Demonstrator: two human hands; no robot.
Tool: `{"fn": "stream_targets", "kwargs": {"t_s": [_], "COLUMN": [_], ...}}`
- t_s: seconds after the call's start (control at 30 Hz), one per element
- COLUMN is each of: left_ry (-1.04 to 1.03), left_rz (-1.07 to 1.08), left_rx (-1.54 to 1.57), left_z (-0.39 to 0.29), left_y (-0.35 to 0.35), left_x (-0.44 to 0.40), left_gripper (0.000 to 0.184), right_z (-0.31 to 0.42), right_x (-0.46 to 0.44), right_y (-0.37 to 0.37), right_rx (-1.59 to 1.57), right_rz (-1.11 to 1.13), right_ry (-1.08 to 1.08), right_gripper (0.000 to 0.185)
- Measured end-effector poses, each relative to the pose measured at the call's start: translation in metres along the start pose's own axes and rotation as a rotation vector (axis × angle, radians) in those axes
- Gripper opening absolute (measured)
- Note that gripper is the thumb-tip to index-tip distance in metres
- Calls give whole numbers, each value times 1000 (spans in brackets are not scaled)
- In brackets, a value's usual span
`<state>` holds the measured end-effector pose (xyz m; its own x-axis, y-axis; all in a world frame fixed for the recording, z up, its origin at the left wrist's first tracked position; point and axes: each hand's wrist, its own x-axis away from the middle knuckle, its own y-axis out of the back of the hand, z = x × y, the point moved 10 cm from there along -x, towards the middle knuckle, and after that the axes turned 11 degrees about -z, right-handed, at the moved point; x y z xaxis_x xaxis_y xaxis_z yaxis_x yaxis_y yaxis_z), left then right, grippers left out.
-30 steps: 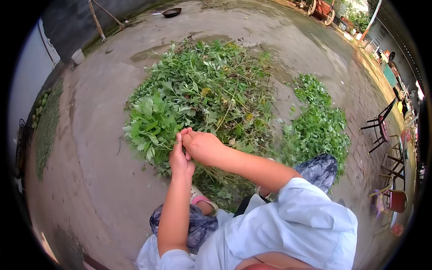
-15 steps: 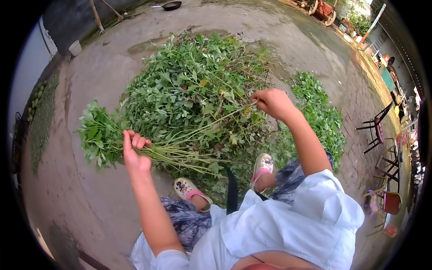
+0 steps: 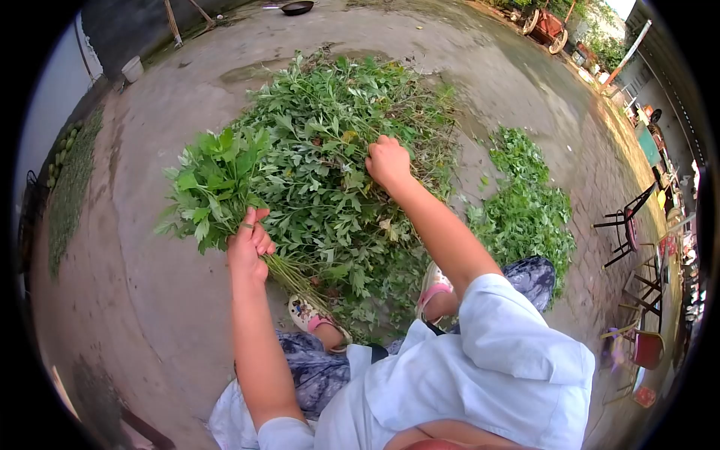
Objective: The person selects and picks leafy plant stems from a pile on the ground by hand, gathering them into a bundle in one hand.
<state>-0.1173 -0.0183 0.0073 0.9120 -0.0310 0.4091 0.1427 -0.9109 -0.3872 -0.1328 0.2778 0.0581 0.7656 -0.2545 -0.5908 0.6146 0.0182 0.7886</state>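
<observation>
My left hand (image 3: 249, 249) is wrapped round a bunch of leafy green stems (image 3: 216, 180). The leaves fan out above the fist, and the bare stalks slant down to the right below it. In front of my feet lies a large pile of cut leafy plants (image 3: 319, 161). Over the right part of this pile is my right hand (image 3: 388, 161), its fingers curled closed among the leaves. What they grip, if anything, is hidden from view.
A smaller heap of green leaves (image 3: 529, 206) lies to the right on the concrete floor. My clog (image 3: 309, 315) stands near the pile's front edge. Farther off are a white bucket (image 3: 133, 70), a black pan (image 3: 297, 8), a chair (image 3: 628, 217) and a cart (image 3: 546, 28).
My right hand has left the stem end it was pinching and moved left onto the pile. The bunch in my left hand has swung more upright, shifting up and right.
</observation>
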Motion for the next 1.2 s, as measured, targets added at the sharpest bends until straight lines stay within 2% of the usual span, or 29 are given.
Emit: {"fn": "stream_targets", "kwargs": {"t_s": [0.03, 0.07, 0.1, 0.17, 0.2, 0.23, 0.33, 0.4, 0.43, 0.5, 0.53, 0.57, 0.63, 0.67, 0.7, 0.77, 0.83, 0.9, 0.97, 1.03, 1.07, 1.13, 1.17, 1.2], "left_ry": [12, 16, 18, 28, 42, 45, 61, 50, 51, 27, 27, 29, -9, 17, -3, 41, 10, -23, 21, -16, -6, -2, 6, 11], "left_rz": [13, 10, 2, 14, 30, 33, 50, 167, 165, 284, 363, 353, 529, 590, 640, 575, 531, 492, 342, 284, 272, 251, 259, 255], "left_rx": [10, -4, 8, 5, -11, -6, -3, -4, -4, -30, -17, -18, 55, 43, 91, 26, 11, -2, -22, 39, 106, 165, 173, 170], "left_z": [1, 3, 3, 4, 5, 5, 8, 9, 10, 9, 13, 16, 14, 18, 17, 32, 35, 36, 43, 29, 17, 5, 4, 8], "left_y": [-3, -3, -4, -9, -12, -15, -24, -39, -43, -64, -72, -73, -95, -101, -107, -105, -101, -98, -84, -71, -64, -53, -52, -52], "left_x": [0, 0, 1, 3, 4, 5, 7, 10, 12, 22, 24, 23, 38, 42, 48, 44, 39, 38, 31, 24, 20, 13, 13, 14], "left_gripper": [31, 33, 33, 34, 33, 33, 32, 33, 33, 32, 30, 30, 28, 28, 28, 27, 27, 28, 28, 27, 26, 24, 23, 23], "right_z": [3, -1, -3, -12, -12, -5, 13, 33, 34, 46, 52, 65, 84, 95, 102, 111, 117, 102, 89, 64, 52, 46, 43, 40], "right_x": [-1, -4, -11, -6, -5, 1, 5, 16, 19, 40, 49, 59, 77, 76, 79, 89, 99, 113, 122, 158, 170, 160, 161, 141], "right_y": [-2, 14, 26, 24, 22, 35, 58, 60, 62, 56, 51, 51, 53, 57, 59, 56, 63, 48, 50, 17, 14, 47, 43, 54], "right_rx": [-5, -202, -354, -977, -1216, -1363, -1375, -1553, -1554, -1556, -1462, -1387, -1162, -1048, -993, -1137, -1090, -822, -778, -521, -524, -514, -516, -675], "right_rz": [48, -67, -72, 267, 324, 355, 478, 673, 675, 841, 862, 911, 966, 826, 720, 534, 518, 480, 518, 850, 855, 457, 463, 429], "right_ry": [10, -32, -28, -441, -470, -606, -544, -503, -505, -602, -543, -434, -235, 17, 91, 166, 150, 149, 157, 157, 154, 299, 298, 123], "right_gripper": [19, 18, 21, 24, 27, 27, 27, 26, 26, 26, 25, 25, 23, 26, 24, 19, 16, 17, 21, 24, 24, 33, 33, 37]}}
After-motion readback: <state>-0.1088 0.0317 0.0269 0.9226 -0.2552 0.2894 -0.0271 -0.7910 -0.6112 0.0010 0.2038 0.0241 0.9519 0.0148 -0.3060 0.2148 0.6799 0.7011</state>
